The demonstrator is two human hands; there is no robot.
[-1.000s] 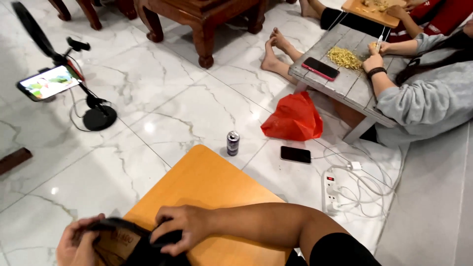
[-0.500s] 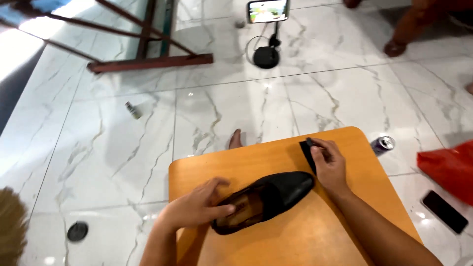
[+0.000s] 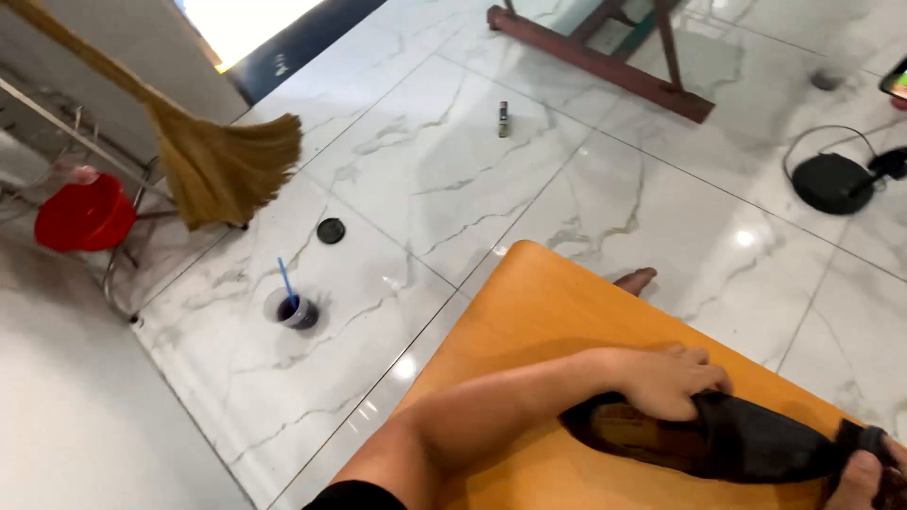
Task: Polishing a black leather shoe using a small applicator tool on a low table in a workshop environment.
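Black shoe [image 3: 727, 436], flat, tan lining, on wooden table [image 3: 529, 321]

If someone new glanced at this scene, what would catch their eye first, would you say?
Most likely the black shoe lying on the orange table at lower right, gripped by the left hand at its opening and the right hand at its toe end. Next would come the straw broom leaning at upper left beside a red basin, and the cup with a blue straw standing on the marble floor.
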